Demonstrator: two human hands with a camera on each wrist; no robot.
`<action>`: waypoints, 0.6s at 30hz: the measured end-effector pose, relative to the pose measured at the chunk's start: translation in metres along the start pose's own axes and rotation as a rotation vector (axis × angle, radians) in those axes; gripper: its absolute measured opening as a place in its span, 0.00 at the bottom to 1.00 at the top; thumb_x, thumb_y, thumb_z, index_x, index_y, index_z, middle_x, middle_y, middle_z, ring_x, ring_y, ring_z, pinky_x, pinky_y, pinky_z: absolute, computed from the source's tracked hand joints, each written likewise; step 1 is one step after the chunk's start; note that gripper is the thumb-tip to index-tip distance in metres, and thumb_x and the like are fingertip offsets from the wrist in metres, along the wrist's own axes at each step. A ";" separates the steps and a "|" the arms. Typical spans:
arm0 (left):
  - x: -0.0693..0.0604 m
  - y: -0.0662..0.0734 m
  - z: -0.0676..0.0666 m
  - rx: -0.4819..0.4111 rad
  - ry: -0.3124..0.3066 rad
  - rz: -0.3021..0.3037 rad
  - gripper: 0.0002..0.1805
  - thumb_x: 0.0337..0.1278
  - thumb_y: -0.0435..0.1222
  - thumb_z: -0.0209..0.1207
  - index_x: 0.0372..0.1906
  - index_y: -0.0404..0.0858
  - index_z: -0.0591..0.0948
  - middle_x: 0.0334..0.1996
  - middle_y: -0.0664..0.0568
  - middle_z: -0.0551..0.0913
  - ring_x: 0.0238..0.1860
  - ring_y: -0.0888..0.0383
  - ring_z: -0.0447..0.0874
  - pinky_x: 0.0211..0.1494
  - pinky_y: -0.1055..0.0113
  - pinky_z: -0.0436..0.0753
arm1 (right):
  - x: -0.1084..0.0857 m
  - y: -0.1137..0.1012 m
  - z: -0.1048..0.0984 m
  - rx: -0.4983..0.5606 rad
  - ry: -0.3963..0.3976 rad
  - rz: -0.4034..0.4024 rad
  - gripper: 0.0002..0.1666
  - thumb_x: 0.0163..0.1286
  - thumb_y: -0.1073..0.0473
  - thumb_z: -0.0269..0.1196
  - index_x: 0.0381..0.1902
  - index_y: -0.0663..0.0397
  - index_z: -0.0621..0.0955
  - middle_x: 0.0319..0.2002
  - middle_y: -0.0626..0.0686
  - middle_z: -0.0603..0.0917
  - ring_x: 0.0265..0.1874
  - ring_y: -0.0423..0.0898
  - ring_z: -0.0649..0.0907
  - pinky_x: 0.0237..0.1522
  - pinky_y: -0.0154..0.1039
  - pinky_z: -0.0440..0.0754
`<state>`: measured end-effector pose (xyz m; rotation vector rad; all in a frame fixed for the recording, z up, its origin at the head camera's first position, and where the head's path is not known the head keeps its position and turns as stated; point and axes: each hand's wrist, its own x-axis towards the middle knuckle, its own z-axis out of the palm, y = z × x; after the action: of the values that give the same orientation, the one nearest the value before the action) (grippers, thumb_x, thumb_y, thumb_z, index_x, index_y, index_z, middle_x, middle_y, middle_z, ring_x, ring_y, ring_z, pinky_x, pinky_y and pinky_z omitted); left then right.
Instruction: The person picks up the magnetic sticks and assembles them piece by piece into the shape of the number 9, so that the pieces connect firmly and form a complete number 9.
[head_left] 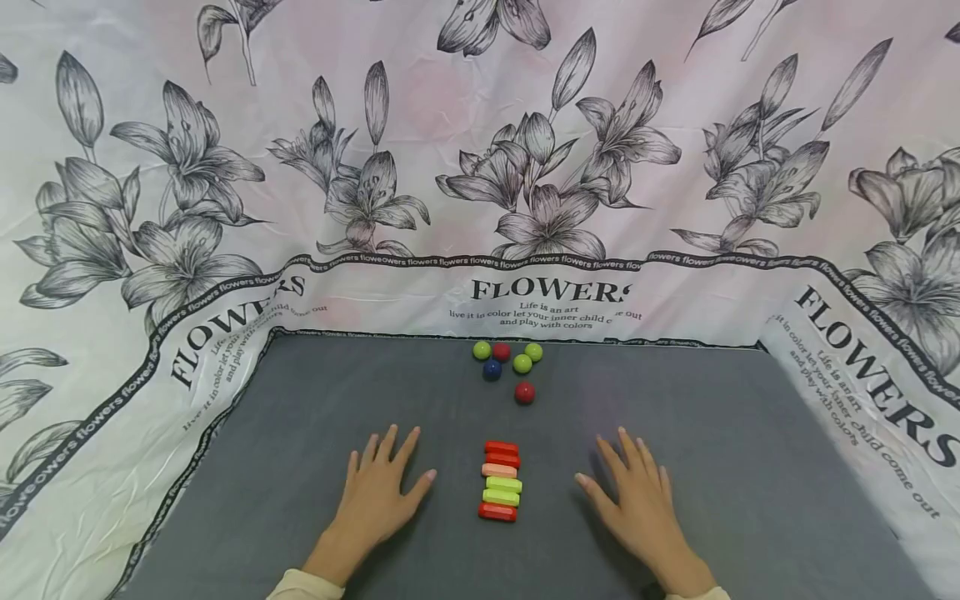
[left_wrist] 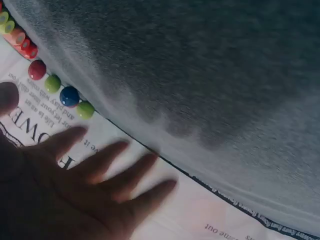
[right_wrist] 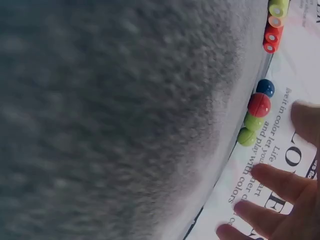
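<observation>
A short column of several small faceted rods lies in the middle of the grey table: red rods (head_left: 502, 448) at the far end, a salmon rod (head_left: 498, 471), yellow-green rods (head_left: 503, 484), and another red rod (head_left: 497, 512) nearest. Round pale centres show on their ends in the wrist views. My left hand (head_left: 378, 498), fingers spread, is left of the column; my right hand (head_left: 637, 504), likewise spread, is to its right. Neither holds anything or touches the rods. Whether the palms meet the table I cannot tell.
Beyond the rods sits a group of small balls: a blue ball (head_left: 492, 370), green balls (head_left: 522, 363) and red balls (head_left: 525, 392). The grey tabletop (head_left: 360, 383) ends at a flower-printed cloth (head_left: 547, 300), which rises behind and along both sides.
</observation>
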<state>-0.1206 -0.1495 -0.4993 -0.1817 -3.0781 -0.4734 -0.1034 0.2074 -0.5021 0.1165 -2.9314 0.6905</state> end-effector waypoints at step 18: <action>0.067 0.053 0.005 -0.211 -0.127 0.320 0.21 0.66 0.40 0.62 0.60 0.36 0.81 0.44 0.47 0.83 0.42 0.55 0.81 0.47 0.57 0.82 | 0.112 -0.044 0.009 -0.104 -0.061 -0.267 0.28 0.69 0.58 0.65 0.66 0.55 0.76 0.59 0.63 0.78 0.56 0.61 0.82 0.50 0.59 0.83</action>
<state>-0.1807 -0.0902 -0.4860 -0.7205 -3.0251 -0.7916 -0.2109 0.1595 -0.4749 0.5153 -2.9223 0.5009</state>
